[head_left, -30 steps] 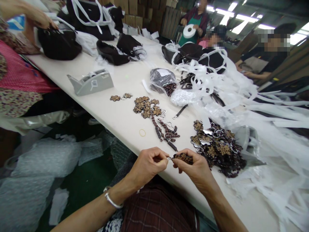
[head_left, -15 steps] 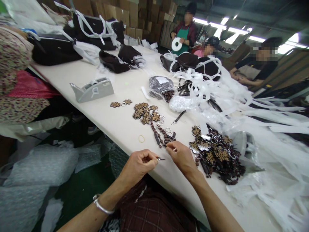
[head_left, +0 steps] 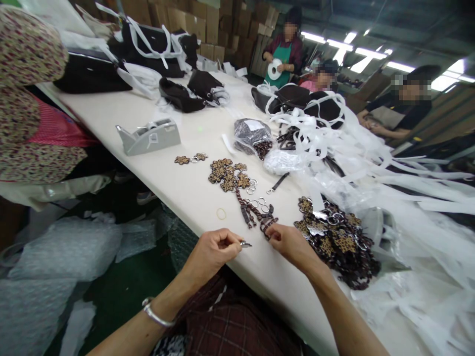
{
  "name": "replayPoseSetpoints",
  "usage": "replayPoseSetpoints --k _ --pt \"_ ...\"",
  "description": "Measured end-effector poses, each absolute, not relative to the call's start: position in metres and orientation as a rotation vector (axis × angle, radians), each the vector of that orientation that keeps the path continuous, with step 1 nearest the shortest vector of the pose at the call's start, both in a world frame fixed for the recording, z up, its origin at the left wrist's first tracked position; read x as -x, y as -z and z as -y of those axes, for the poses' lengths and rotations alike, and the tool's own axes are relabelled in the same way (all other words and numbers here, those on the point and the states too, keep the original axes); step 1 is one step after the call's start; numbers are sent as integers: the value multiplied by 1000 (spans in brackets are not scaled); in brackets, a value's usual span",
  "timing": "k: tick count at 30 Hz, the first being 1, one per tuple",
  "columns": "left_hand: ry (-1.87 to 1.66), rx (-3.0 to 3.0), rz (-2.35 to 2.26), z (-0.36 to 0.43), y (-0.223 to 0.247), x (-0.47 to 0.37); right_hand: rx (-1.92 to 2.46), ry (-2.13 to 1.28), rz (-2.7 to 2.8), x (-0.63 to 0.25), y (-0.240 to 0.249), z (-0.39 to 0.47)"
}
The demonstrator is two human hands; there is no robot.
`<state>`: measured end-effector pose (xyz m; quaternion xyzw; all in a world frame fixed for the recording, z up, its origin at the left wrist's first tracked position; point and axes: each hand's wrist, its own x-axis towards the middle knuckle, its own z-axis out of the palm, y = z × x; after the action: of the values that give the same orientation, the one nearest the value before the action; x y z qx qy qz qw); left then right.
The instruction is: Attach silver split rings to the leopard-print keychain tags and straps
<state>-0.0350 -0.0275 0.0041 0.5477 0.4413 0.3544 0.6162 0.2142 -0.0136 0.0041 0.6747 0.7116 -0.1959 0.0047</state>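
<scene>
My left hand (head_left: 217,249) is closed in a pinch on a small metal piece (head_left: 246,244), whose pointed end sticks out past the fingertips; its kind is too small to make out. My right hand (head_left: 287,242) is closed at the near end of a dark brown beaded strap (head_left: 266,226), which lies on the table with other such straps. Several metal rings (head_left: 261,201) are just beyond them. Farther off lies a cluster of leopard-print flower charms (head_left: 227,175). Right of my right hand is a heap of finished-looking charms with beads (head_left: 337,242).
A grey tape dispenser (head_left: 154,137) stands near the table's left edge. A yellow rubber band (head_left: 221,213) and a dark strap with a hook (head_left: 278,183) lie on the table (head_left: 196,198). White strips (head_left: 356,143) and plastic cover the right side. Co-workers are around the table.
My right hand has moved slightly right and nearer to me, at the beaded straps. The left hand keeps its pinch on the metal piece. The view has shifted a little.
</scene>
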Motion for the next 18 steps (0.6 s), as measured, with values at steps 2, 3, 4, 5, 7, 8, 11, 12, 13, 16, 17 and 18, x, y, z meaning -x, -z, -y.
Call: replayPoseSetpoints --k 2,3,4,5,7,8,11,12,13,16,17,18 --pt "-812 -1260 -1012 27 -3 34 -2080 762 -2144 -229 -11 22" --pt "-808 -1261 -1010 27 -3 34 -2080 783 -2110 -234 -14 25" --pt "-803 -1264 -1009 27 -3 33 -2103 774 -2091 -238 -16 27" --pt "-797 -1269 -1009 27 -4 32 -2148 742 -2092 -240 -18 27" --pt "-782 -1281 -1008 28 -5 29 -2249 639 -2155 -237 -19 24" --pt "-778 -1286 -1007 28 -5 28 -2282 584 -2205 -232 -19 21" --pt "-772 -1308 -1007 29 -7 26 -2285 464 -2311 -212 -10 10" --pt "-771 -1313 -1009 29 -7 26 -2275 430 -2320 -205 -7 7" --pt "-770 -1316 -1014 29 -8 25 -2269 402 -2318 -199 -3 3" --pt "-773 -1305 -1027 30 -10 26 -2297 468 -2336 -191 7 -8" --pt "-774 -1301 -1028 30 -11 26 -2313 527 -2352 -192 9 -12" --pt "-777 -1300 -1026 30 -11 26 -2330 587 -2369 -195 10 -15"
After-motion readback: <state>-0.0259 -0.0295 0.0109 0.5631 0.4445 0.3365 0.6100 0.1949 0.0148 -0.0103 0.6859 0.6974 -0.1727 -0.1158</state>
